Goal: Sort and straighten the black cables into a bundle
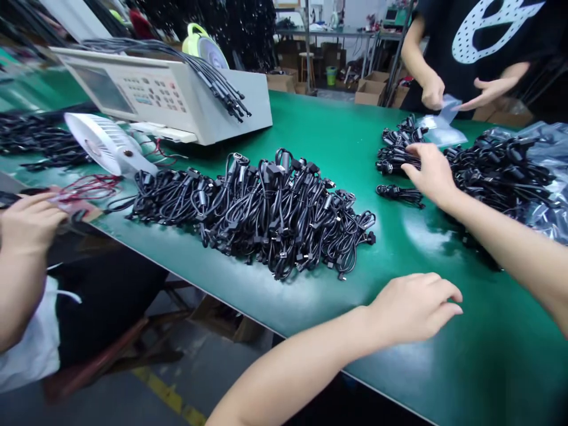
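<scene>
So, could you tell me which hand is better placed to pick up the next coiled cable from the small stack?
The right hand: its fingers already rest on the coiled cables. The left hand lies on bare table, nearer the edge.

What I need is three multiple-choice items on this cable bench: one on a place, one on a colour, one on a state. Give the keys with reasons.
1. Where is the right hand?
A. on the bundled cables at the far right of the table
B. on the white fan
C. on the tester's keypad

2. What colour is the table top?
A. grey
B. green
C. blue

3. How is the left hand?
A. gripping a cable
B. holding a bag
C. empty, fingers curled, over bare table

Key:
1 A, its fingers rest on the coiled bundles beside the bagged cables.
2 B, the mat is green all over.
3 C, nothing is in it, and the big loose cable pile lies apart from it.
</scene>
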Demonstrator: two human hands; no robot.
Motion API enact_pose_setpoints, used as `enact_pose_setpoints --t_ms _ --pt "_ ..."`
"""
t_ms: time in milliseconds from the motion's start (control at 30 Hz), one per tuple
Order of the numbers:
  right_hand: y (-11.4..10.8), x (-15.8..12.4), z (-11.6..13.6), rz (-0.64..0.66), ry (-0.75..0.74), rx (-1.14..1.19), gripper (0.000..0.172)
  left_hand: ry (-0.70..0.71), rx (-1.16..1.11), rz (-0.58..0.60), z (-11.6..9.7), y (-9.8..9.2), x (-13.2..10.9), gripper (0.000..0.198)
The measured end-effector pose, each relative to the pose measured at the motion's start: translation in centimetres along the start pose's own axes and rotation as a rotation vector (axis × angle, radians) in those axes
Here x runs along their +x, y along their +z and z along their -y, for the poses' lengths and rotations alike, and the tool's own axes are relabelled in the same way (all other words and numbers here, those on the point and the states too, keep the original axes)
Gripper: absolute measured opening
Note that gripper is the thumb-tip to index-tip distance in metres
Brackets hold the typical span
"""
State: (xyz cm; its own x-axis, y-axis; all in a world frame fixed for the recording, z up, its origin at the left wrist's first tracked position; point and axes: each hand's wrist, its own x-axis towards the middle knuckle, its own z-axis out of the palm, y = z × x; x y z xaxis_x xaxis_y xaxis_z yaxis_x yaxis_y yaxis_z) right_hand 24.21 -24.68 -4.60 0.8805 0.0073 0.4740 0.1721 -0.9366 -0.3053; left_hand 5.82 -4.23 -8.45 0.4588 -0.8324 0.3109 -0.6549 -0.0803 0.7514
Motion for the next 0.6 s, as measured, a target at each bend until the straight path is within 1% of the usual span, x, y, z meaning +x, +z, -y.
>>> enact_pose_setpoints --t_ms 33,67,100,167,200,267,333,400,433,467,533,567,600 --pt "-0.3 -1.8 2.2 0.132 0.026 0.129 0.041 0.038 -0.007 0.004 0.0 0.1 0.0 0.03" --pt "-0.5 -3.5 4.3 0.347 0.043 0.265 0.04 0.087 -0.015 0.014 0.1 0.1 0.0 0.029" --pt "-0.4 -5.2 6.2 0.471 0.033 0.313 0.039 0.14 -0.022 0.026 0.1 0.2 -0.1 0.029" --pt "-0.2 -8.1 8.7 0.593 0.033 0.369 0.04 0.22 -0.032 0.048 0.0 0.2 -0.1 0.028" --pt "-0.1 -9.4 9.3 0.615 0.037 0.389 0.04 0.234 -0.039 0.052 -0.1 0.2 -0.1 0.027" --pt "-0.5 -11.4 9.3 0.625 0.056 0.443 0.037 0.232 -0.061 0.043 -0.3 0.0 -0.2 0.025" --pt "-1.8 -13.2 8.1 0.591 0.088 0.488 0.034 0.232 -0.093 0.02 -0.5 -0.2 -0.4 0.025" --pt "-3.9 -15.2 6.5 0.504 0.138 0.5 0.034 0.231 -0.137 -0.035 -0.8 -0.4 -0.6 0.025" --pt "-5.1 -16.3 5.8 0.446 0.165 0.501 0.033 0.212 -0.167 -0.095 -1.0 -0.5 -0.7 0.024" --pt "-6.4 -17.5 5.2 0.387 0.186 0.512 0.032 0.17 -0.209 -0.18 -1.1 -0.6 -0.8 0.023" --pt "-8.8 -19.8 4.5 0.284 0.203 0.584 0.03 0.014 -0.33 -0.373 -1.1 -0.8 -0.8 0.023" --pt "-9.8 -20.9 4.5 0.245 0.194 0.638 0.027 -0.087 -0.415 -0.432 -1.1 -0.8 -0.7 0.026" --pt "-10.5 -21.8 4.7 0.219 0.175 0.691 0.025 -0.184 -0.516 -0.428 -1.1 -0.7 -0.5 0.033"
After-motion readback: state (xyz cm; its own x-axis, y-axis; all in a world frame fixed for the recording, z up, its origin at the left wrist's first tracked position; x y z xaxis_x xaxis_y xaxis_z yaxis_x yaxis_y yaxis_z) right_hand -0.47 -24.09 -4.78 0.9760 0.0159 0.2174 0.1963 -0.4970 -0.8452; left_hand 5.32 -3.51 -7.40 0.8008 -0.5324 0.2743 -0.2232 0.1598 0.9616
